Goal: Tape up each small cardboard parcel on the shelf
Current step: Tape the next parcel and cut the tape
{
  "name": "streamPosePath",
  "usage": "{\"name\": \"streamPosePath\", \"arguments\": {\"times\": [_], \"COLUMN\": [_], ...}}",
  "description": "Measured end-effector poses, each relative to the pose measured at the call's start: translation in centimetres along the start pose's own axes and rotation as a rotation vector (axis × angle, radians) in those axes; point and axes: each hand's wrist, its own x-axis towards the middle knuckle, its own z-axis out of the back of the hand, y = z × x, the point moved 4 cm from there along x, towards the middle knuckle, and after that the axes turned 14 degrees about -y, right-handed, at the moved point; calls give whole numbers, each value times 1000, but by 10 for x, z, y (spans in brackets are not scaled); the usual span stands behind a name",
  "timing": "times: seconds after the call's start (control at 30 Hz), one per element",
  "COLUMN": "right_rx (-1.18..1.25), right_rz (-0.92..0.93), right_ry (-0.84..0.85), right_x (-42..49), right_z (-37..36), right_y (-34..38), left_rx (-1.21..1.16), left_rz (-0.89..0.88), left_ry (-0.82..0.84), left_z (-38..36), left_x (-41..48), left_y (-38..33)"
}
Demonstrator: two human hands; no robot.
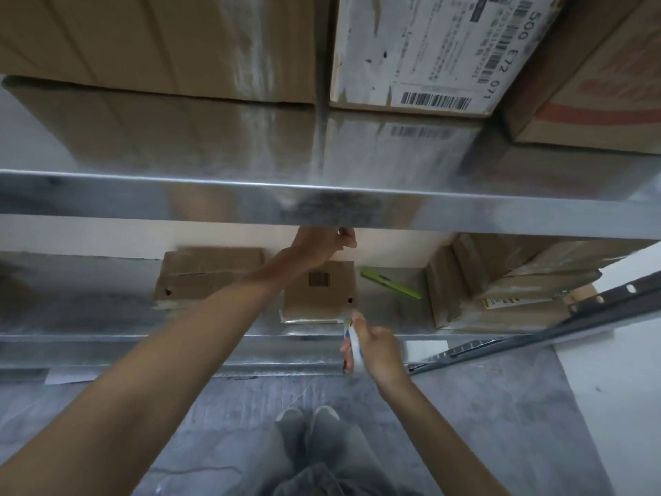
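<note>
From the head camera, the small parcel [322,288] with the barcode lies flat on the lower shelf [89,316], near its front edge. A second parcel [207,277] sits apart to its left. The left hand [323,245] reaches over the barcoded parcel to its far edge. Its fingers are curled, but the upper shelf rail [214,198] partly hides them, so I cannot tell whether they pinch a tape end or nothing. The right hand [375,349] grips a tape roll [354,347] just off the parcel's near right corner.

The step looks like running a strip from the back edge to the front. To do it well, the far end should be pressed down firmly. The roll should be drawn straight towards the body with the strip kept taut, then smoothed over the front edge before it is cut. A green pen-shaped tool [390,282] lies just right of the parcel, within reach. Flattened cardboard [500,281] is stacked further right.
</note>
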Motion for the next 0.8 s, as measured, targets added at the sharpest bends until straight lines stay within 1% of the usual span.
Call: {"name": "streamPosePath", "arguments": {"times": [0.1, 0.2, 0.23, 0.3, 0.37, 0.43, 0.57, 0.67, 0.73, 0.8], "right_rx": [-12, -81, -66, -8, -9, -4, -15, -8, -13, -14], "right_rz": [-37, -31, -52, -103, -128, -159, -181, -180, -188, -190], "right_ry": [7, -43, -47, -34, -32, -5, 34, 46, 55, 61], "right_x": [7, 10, 10, 11, 14, 18, 23, 26, 26, 27], "right_z": [-5, -7, -9, -14, -17, -19, -16, -15, -16, -16], "right_y": [-4, -12, -16, -20, -20, -17, -16, -17, -19, -21], "left_rx": [32, 69, 100, 96, 70, 90, 122, 117, 107, 79], "left_rz": [11, -91, -114, -53, 21, 54, 187, 223, 175, 72], "left_ry": [4, -43, -63, -101, -147, -165, -108, -112, -183, -291], "left_z": [-4, -5, -6, -12, -14, -15, -17, -18, -18, -18], "left_x": [-1, -8, -13, -14, -15, -15, -13, -13, -18, -27], "left_y": [3, -2, -2, 7, 14, 16, 18, 15, 13, 13]}}
